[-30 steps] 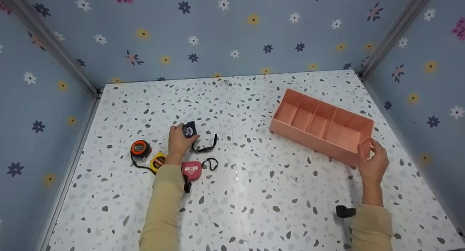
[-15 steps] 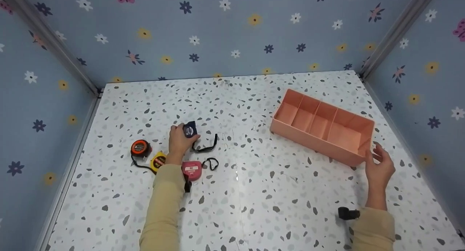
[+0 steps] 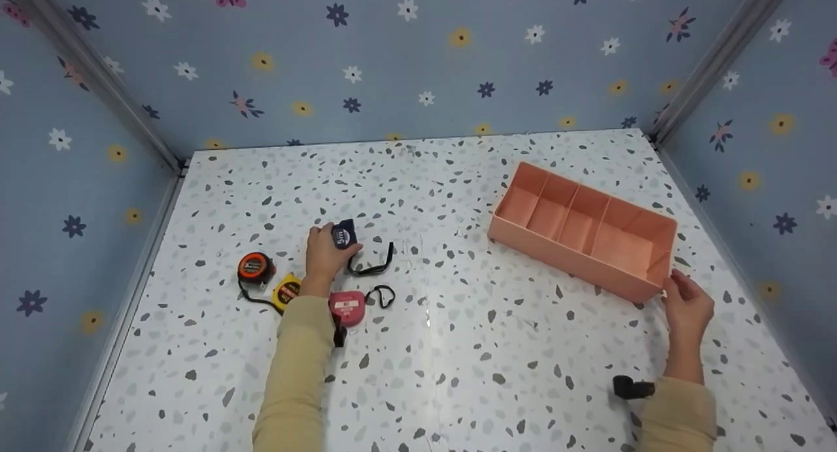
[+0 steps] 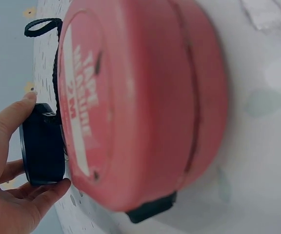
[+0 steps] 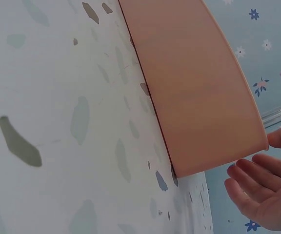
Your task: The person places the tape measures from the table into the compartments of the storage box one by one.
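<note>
My left hand grips a dark blue 5 m tape measure, thumb on one side and fingers on the other. The tape measure's black wrist strap trails to the right on the table. Close to the left wrist camera sits a pink tape measure with a looped black cord. A yellow tape measure and an orange-and-black tape measure lie left of my forearm, the yellow one partly covered. My right hand is at the near right corner of a salmon-pink divided box. Its thumb touches the corner; the other fingers are loosely bent.
Thin dividers split the box into several compartments, with nothing visible inside. The speckled white table is bounded by flowered blue panels at the back and both sides. A black camera mount juts from my right wrist.
My right hand has slid from the rim at the box's near right corner to outside it, shifting right and slightly down. The left hand keeps its hold on the dark blue tape measure.
</note>
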Demonstrator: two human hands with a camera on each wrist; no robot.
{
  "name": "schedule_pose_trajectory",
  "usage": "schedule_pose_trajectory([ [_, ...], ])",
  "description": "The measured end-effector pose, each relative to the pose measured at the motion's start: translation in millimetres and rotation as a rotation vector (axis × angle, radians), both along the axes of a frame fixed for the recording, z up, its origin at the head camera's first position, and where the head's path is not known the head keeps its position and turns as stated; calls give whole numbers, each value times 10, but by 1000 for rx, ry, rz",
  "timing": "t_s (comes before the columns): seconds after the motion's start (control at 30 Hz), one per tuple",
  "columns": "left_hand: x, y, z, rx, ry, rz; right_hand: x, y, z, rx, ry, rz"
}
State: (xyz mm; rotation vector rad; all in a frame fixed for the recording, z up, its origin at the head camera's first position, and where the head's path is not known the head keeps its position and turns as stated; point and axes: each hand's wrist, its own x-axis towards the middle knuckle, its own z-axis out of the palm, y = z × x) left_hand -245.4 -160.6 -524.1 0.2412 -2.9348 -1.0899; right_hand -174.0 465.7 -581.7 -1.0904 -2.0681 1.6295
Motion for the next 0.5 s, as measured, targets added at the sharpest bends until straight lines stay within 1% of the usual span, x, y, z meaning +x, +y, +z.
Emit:
schedule_pose_trajectory([
  [0.13, 1, 9, -1, 3, -7, 2, 15, -3, 11, -69, 24, 2],
  [0.3, -7, 9, -10, 1, -12, 7, 44, -49, 46, -119, 60, 7],
  [0.5, -19, 2, -19, -7, -17, 14, 47, -109, 102, -187, 111, -27],
])
